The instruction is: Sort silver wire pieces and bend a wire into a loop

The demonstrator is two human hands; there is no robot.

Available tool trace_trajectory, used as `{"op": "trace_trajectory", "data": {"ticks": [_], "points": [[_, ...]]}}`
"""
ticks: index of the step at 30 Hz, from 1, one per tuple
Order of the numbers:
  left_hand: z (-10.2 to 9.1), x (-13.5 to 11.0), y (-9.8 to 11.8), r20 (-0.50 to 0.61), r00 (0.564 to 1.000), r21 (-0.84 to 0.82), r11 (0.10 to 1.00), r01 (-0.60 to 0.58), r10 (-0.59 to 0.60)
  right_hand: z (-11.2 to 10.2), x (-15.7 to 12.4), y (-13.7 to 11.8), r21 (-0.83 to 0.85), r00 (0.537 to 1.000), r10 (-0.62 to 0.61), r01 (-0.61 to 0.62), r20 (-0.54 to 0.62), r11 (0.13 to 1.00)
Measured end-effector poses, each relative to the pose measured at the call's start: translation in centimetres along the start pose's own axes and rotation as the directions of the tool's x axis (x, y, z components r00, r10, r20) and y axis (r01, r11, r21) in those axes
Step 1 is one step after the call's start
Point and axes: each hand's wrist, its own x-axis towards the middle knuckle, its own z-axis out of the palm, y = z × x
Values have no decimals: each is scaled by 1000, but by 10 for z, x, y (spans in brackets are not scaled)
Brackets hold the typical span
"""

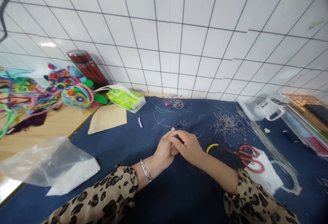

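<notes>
My left hand (164,147) and my right hand (189,146) meet over the middle of the dark blue cloth (133,149). Both are closed, fingertips pressed together around something small and dark that the fingers mostly hide. A silver bangle (146,171) circles my left wrist. Just beyond the hands lie thin curved wires (164,125). A tangle of wire with a pink bit (176,103) sits farther back. To the right of my right hand is a larger heap of wire pieces (228,123). Orange-handled scissors (252,157) rest near my right forearm, beside a yellow curved handle (212,147).
At left are a clear plastic bag (58,159), brown paper (109,119), a green tissue pack (125,98), colourful pipe cleaners (33,97) and a red flask (87,67). At right stand a white mug (273,108), straight wires (273,145) and stacked books (307,118). A tiled wall (169,39) closes the back.
</notes>
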Motion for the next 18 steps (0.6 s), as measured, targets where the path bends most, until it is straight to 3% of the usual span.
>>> {"op": "trace_trajectory", "data": {"ticks": [12, 18], "points": [[0, 1, 6, -53, 997, -98, 994, 45, -50, 1, -1, -1, -109, 997, -46, 53, 65, 993], [5, -1, 18, 14, 998, -218, 974, 66, -64, -1, 1, 1, -111, 999, -38, 38, 3, 993]]}}
